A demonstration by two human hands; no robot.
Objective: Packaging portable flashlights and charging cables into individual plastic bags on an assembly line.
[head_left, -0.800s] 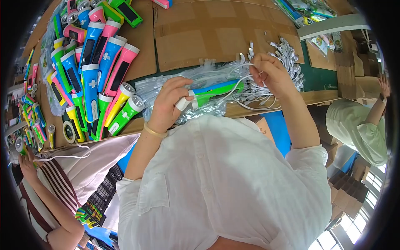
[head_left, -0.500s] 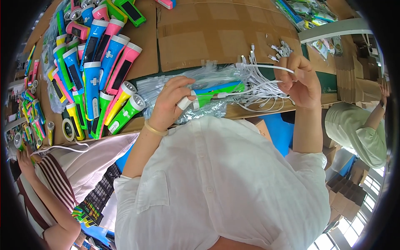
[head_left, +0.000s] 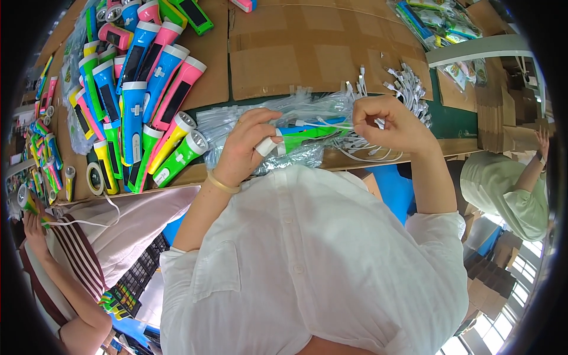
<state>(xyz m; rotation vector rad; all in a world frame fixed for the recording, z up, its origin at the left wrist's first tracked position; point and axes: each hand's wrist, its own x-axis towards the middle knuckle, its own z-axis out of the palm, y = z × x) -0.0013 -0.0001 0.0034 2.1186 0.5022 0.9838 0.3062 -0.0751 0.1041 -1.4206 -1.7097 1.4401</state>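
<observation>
Close in front of my chest, my left hand (head_left: 241,147) grips the white end of a green and blue flashlight (head_left: 303,137) lying sideways over plastic bags. My right hand (head_left: 387,123) is closed, thumb and fingers pinching a white charging cable (head_left: 331,125) that runs along the flashlight's upper side. Whether the cable touches or plugs into the flashlight I cannot tell. Beneath both hands are clear plastic bags (head_left: 228,121). A bundle of white cables (head_left: 408,89) spreads behind and under my right hand, partly hidden by it.
Several colourful flashlights (head_left: 133,121) are heaped at the left, beside a tape roll (head_left: 95,178). Cardboard (head_left: 325,47) covers the table's far part. Packed goods (head_left: 438,23) lie at the far right. One person (head_left: 59,260) works at the left; another (head_left: 509,189) is at the right.
My right hand has moved left toward the flashlight with the cable, uncovering more of the cable bundle. My left hand stays on the flashlight. The person at the left has raised a flashlight slightly.
</observation>
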